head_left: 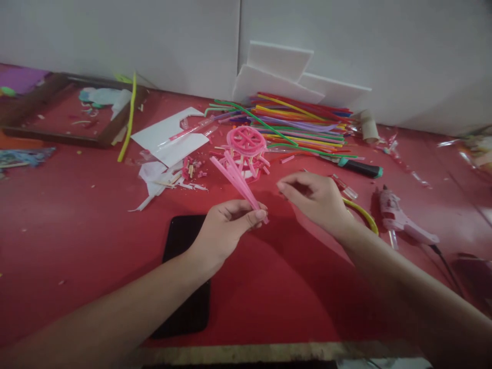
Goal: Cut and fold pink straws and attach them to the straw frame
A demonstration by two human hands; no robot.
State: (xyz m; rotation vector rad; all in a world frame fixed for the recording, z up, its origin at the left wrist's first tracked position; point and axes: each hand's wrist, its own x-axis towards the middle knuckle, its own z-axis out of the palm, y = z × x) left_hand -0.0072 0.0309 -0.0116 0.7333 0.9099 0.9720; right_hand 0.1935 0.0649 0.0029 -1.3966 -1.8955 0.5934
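Note:
My left hand (pixel 234 225) grips a small bundle of thin pink straws (pixel 239 179) near their lower end. They fan out slightly toward the upper left. My right hand (pixel 319 197) hovers to the right of the bundle, apart from it, with thumb and index finger pinched together. Whatever sits in that pinch, if anything, is too small to make out. Just beyond the straws stands a pink wheel-shaped piece (pixel 246 141) with spokes, above short pink sticks that the straws partly hide. A black phone-like slab (pixel 184 287) lies partly under my left forearm.
Coloured straws (pixel 303 120) lie piled at the back, below white foam boards (pixel 280 59). A black-handled cutter (pixel 361 168) and a pink glue gun (pixel 402 215) with its cord are at right. Paper (pixel 165 141), scraps (pixel 192 168) and a brown frame (pixel 57 136) occupy the left.

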